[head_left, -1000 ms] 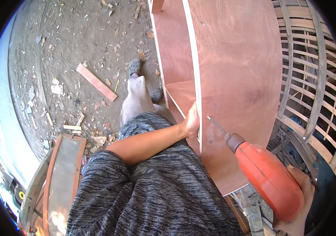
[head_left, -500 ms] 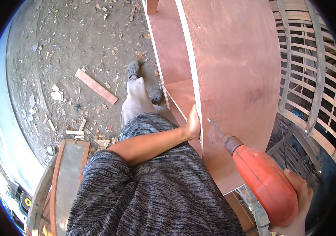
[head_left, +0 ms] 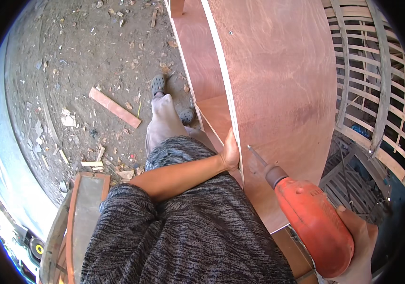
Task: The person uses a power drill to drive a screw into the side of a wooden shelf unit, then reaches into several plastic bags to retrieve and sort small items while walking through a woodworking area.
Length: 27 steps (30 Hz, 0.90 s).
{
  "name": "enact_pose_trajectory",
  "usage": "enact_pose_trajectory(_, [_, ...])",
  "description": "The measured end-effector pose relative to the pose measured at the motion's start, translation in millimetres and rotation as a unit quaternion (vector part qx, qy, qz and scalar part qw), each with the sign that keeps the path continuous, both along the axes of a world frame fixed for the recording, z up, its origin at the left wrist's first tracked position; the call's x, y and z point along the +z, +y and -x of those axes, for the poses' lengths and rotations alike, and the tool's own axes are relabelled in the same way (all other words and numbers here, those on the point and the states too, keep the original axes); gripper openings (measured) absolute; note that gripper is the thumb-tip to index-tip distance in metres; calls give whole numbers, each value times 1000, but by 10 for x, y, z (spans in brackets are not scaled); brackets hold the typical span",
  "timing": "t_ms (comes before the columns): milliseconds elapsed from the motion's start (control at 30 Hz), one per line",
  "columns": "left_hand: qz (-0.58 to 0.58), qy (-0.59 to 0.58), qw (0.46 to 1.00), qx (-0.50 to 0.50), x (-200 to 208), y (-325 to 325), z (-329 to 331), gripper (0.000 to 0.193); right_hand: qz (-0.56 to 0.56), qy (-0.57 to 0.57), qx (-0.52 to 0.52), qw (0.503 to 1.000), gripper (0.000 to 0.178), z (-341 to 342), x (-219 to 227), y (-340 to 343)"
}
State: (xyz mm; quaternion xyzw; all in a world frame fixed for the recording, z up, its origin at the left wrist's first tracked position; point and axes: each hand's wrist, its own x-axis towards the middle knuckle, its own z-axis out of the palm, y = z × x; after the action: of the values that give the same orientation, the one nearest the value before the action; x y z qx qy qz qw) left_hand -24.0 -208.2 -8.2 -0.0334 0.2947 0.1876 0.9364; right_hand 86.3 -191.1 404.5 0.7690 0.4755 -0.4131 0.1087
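A reddish plywood cabinet (head_left: pixel 278 85) with a pale front edge stands before me, its open shelves facing left. My left hand (head_left: pixel 231 150) grips that edge from the shelf side, most of its fingers hidden. In my right hand (head_left: pixel 361 241) is a red power drill (head_left: pixel 313 227), held by its rear, with the fingers wrapped round it partly out of sight. The drill's long bit (head_left: pixel 257 155) points up and left; its tip is at the panel's face, close to the edge and my left hand. A screw head (head_left: pixel 231 32) shows higher on the panel.
A slatted wooden frame (head_left: pixel 384 90) rises on the right behind the cabinet. On the littered dirt floor lies a plywood strip (head_left: pixel 115 107). A wood-framed panel (head_left: pixel 86 222) leans at lower left, near a pale curved surface (head_left: pixel 15 156) along the left rim.
The drill and my right hand have shifted slightly left, with the bit still at the panel. My left hand keeps its hold on the edge. The view has moved a little.
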Motion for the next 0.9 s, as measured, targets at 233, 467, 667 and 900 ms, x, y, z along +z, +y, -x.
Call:
enact_pose_trajectory(233, [36,-15,999,-28,21,33,-17,76,14,9,-14,1000,72,-86,7,10])
enact_pose_trajectory(467, [42,-24,999,-10,-103,-77,-82,79,45,27,-38,998,67,-197,36,8])
enact_pose_trajectory(667, [26,-22,999,-6,-141,-108,-80,81,12,2,38,999,64,-195,-14,4])
enact_pose_trajectory(900, [15,-20,1000,-6,-144,-97,-26,81,7,-12,98,995,62,-179,-111,37])
